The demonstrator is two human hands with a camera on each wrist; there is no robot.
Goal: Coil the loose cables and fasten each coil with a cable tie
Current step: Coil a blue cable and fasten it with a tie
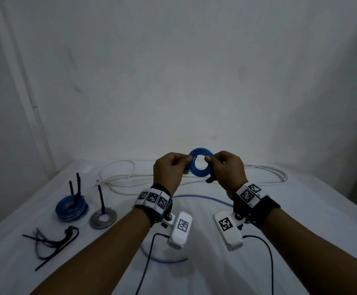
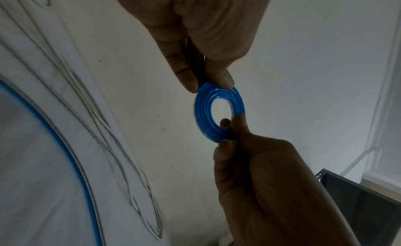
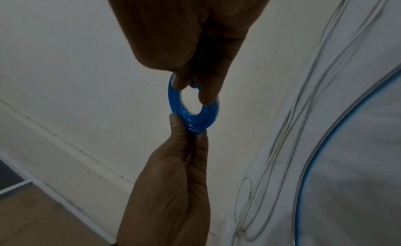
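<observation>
A small flat coil of blue cable (image 1: 195, 170) is held up above the table between both hands. My left hand (image 1: 186, 165) pinches its left rim and my right hand (image 1: 211, 165) pinches its right rim. In the left wrist view the left thumb and finger clamp the blue coil (image 2: 200, 116) from above, with the right hand below. The right wrist view shows the right fingertips (image 3: 207, 98) on the coil (image 3: 173, 102). The blue cable's loose tail (image 1: 205, 198) trails over the table under my wrists. A loose white cable (image 1: 117, 177) sprawls behind.
At the left lie a blue and grey coil (image 1: 72, 208) and a grey coil (image 1: 103, 219), each with black ties standing upright. Several loose black cable ties (image 1: 51, 241) lie nearer the front left. A white cloth (image 1: 301, 220) covers the table; a wall stands close behind.
</observation>
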